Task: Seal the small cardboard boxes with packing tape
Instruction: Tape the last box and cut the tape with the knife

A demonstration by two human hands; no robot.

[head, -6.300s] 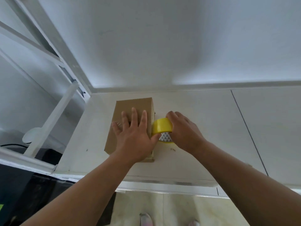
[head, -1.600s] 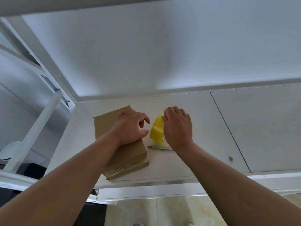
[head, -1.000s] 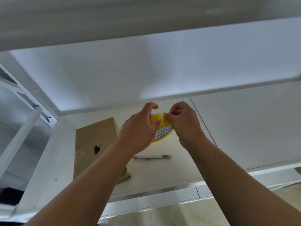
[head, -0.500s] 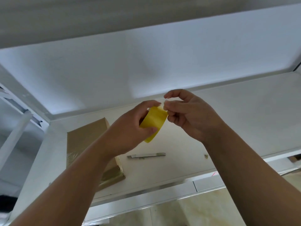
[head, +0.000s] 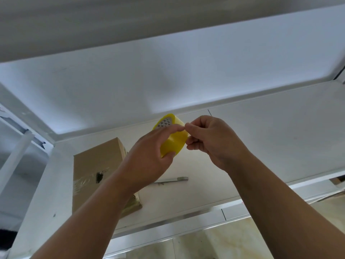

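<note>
Count: we see one cardboard box (head: 97,165), one tape roll (head: 172,142), one cutter (head: 172,180).
Left hand (head: 149,156): we grip the roll.
Right hand (head: 209,141): we pinch at the roll's edge.

Shelf (head: 280,143) right of knife (head: 171,180) lies open.

Left hand (head: 149,157) grips tape roll (head: 172,141); right hand (head: 211,141) pinches it.

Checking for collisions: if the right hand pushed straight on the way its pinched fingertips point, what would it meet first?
The right hand points left, fingertips already at the yellow tape roll held by the left hand. It would likely press into the roll first.
</note>
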